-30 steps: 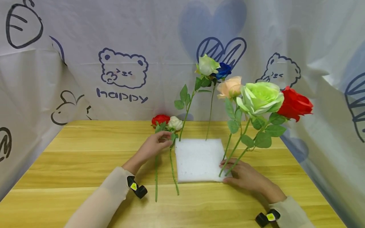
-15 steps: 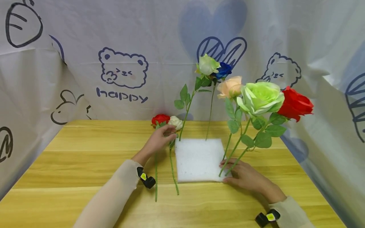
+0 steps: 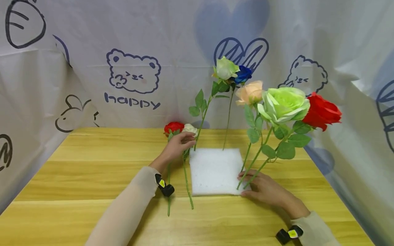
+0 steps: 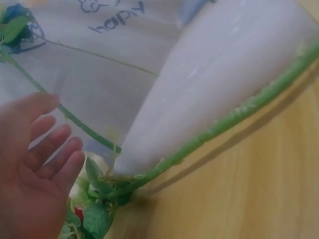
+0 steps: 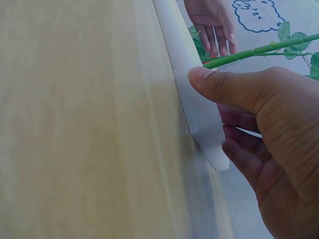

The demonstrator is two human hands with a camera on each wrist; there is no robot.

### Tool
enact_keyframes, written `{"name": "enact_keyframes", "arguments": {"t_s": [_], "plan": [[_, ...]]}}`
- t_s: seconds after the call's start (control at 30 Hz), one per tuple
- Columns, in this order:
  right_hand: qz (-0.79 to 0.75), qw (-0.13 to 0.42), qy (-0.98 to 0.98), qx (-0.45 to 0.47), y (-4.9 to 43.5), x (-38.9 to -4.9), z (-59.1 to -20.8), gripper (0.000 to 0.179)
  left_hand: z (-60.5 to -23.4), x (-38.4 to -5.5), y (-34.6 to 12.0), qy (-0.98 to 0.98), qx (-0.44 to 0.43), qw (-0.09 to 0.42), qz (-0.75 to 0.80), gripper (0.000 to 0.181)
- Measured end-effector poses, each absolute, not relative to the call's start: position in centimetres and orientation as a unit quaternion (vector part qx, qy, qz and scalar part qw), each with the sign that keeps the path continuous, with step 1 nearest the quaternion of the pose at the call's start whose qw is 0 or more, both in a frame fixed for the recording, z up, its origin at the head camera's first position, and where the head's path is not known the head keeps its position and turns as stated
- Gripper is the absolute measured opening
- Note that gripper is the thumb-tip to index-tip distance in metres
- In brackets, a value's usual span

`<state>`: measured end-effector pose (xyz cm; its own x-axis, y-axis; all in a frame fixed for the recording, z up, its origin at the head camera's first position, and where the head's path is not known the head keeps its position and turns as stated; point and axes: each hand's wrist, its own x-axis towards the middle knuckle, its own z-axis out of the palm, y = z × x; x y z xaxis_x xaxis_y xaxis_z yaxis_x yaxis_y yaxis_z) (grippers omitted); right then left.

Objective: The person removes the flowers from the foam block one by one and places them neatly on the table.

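My left hand (image 3: 178,146) hovers over two loose roses lying left of the foam, a red rose (image 3: 173,127) and a white rose (image 3: 190,129). Its fingers (image 4: 64,169) are slightly bent, with nothing between them; the hand partly hides the white rose. At the right front corner of the white foam block (image 3: 215,172), my right hand (image 3: 266,191) pinches the edge, thumb in front and fingers round the side. Standing in the foam are a pale green rose (image 3: 226,68), a blue rose (image 3: 243,74), a peach rose (image 3: 250,93), a large green rose (image 3: 284,105) and a red rose (image 3: 321,111).
The wooden table (image 3: 77,184) carries everything. A white cloth (image 3: 181,37) with bear and heart drawings hangs behind it and along the sides. Tall stems on the right lean outward above my right hand. Two loose stems point toward the front edge.
My left hand has moved right and farther back, from beside the leaves of the loose roses to over the white rose's head. My right hand stays on the foam corner.
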<state>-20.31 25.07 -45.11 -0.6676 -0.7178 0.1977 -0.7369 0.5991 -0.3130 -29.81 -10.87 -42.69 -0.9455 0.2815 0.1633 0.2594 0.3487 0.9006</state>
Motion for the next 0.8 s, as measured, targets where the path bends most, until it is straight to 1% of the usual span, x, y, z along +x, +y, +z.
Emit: {"name": "enact_keyframes", "arguments": {"t_s": [0.2, 0.37, 0.6, 0.8], "plan": [[0.186, 0.028, -0.894, 0.406, 25.0, -20.2, -44.9, 0.041, -42.9, -30.3, -10.5, 0.826, 0.171, 0.018, 0.537, 0.039], [0.19, 0.021, -0.894, 0.405, 25.0, -20.1, -44.9, 0.041, -43.4, -30.6, -10.3, 0.833, 0.16, 0.024, 0.529, 0.041], [0.188, 0.018, -0.898, 0.397, 25.0, -20.1, -45.1, 0.042, -43.9, -30.8, -9.7, 0.842, 0.16, 0.02, 0.515, 0.042], [0.185, 0.022, -0.898, 0.398, 24.9, -20.1, -44.9, 0.043, -44.5, -31.1, -9.5, 0.84, 0.173, 0.007, 0.513, 0.039]]}}
